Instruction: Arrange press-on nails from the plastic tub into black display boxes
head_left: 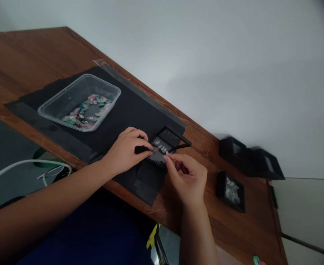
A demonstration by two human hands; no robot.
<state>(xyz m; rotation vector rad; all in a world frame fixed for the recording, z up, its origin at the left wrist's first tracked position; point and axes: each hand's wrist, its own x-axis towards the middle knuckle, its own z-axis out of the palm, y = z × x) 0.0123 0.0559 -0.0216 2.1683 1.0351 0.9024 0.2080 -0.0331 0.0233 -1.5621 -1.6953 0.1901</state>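
Observation:
A small black box [157,159] with its lid [171,135] raised lies on a black mat, under both hands. Several small clear and whitish stones [162,147] sit in a row inside it. My left hand [129,149] comes in from the left, thumb and forefinger brought together at the box's edge; what lies between those fingertips is too small to make out. At the right side of the box, my right hand [186,172] pinches a small pale stone [166,153] between thumb and forefinger. Its other fingers are curled in.
A clear plastic tub [57,102] of green, pink and clear stones stands on the black mat [129,114]. To the right on the wooden table [195,206] are a black box of clear pieces [232,190] and more black boxes [250,158] against the wall. A white cable [29,162] hangs left.

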